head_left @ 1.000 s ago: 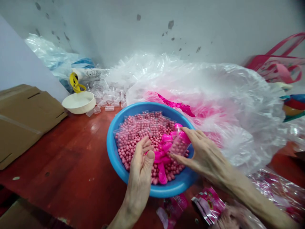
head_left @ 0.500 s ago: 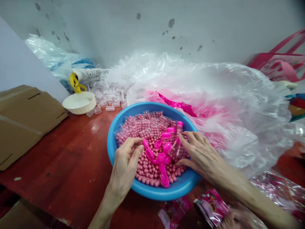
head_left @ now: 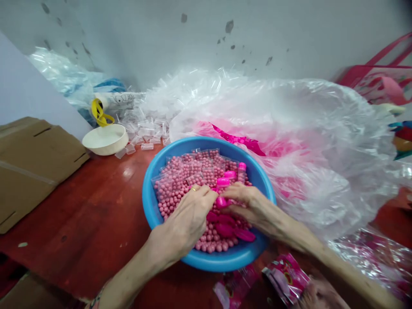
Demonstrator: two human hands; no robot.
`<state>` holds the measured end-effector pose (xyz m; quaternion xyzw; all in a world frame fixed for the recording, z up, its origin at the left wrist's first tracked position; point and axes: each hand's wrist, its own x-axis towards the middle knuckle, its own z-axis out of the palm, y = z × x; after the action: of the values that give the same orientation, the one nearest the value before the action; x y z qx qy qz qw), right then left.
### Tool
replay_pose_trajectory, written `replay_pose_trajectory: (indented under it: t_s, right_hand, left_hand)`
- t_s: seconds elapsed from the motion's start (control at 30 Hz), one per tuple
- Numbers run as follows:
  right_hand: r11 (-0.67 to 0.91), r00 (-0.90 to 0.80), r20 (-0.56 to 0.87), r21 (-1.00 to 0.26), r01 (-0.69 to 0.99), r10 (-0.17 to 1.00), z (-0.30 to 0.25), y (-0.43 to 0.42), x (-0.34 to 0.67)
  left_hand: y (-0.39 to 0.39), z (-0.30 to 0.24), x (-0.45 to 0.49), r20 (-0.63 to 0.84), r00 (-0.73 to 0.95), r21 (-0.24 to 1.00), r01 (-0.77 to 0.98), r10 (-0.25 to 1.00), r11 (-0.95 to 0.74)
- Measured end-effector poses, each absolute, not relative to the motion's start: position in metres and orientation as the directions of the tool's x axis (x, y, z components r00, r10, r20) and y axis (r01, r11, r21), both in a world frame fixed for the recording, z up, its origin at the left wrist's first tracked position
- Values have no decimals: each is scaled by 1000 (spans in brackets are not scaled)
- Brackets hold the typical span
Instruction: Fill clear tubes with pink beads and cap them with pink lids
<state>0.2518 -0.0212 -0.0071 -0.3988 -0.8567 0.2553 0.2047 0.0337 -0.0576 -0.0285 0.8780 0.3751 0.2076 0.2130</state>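
Two bare arms reach in from the bottom of the view, the left forearm [head_left: 127,277] from the lower left corner and the right forearm [head_left: 341,268] from the lower right. Both are slender and long, with no sleeve or cuff showing on either one. The left hand [head_left: 183,219] and the right hand [head_left: 254,206] wear no gloves; their skin is finely creased across the backs, and the knuckles and tendons stand out. A thin, shiny gold ring [head_left: 193,188] circles one finger of the left hand. Further up the left arm, a narrow dark patterned band [head_left: 96,301] is cut off by the frame's lower edge, too small to make out clearly.
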Motion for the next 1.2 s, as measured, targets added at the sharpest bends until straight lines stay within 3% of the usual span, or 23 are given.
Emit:
replay_pose_trajectory:
  t_s: [0.07,0.17,0.27,0.37,0.57,0.67,0.8,1.03,1.2]
  right_hand:
    - [398,-489,119,-757,519,864,3,-17,262]
    - [80,-304,-12,-954,288,953,7,-16,274]
    - [-71,-242,-109,-984,161,964,3,-19,279]
    - [-130,-252,-157,-984,120,955,-1,-22,280]
    - [-113,-176,-125,-991,76,976,-7,-23,282]
    - [-105,-156,-121,-989,105,980,-9,-22,280]
    - [-83,-69,-89,-993,89,994,-13,-25,274]
    - [70,46,78,-986,149,996,-24,-26,270]
    - [141,122,152,-985,100,981,-30,-24,270]
  left_hand:
    - [-46,-18,42,176,644,517,583,745,-626]
    - [-33,-5,60,2,700,479,627,714,-615]
    - [-31,-3,75,-123,731,411,653,672,-636]
    - [-36,-14,75,-87,756,350,632,648,-691]
    - [-57,-18,40,70,845,306,487,530,-818]
    - [-62,-7,31,134,836,407,444,532,-799]
    - [-49,-3,36,108,771,511,499,628,-700]
    - [-4,-18,35,133,733,274,619,667,-736]
    - [1,-33,25,154,725,198,643,671,-740]
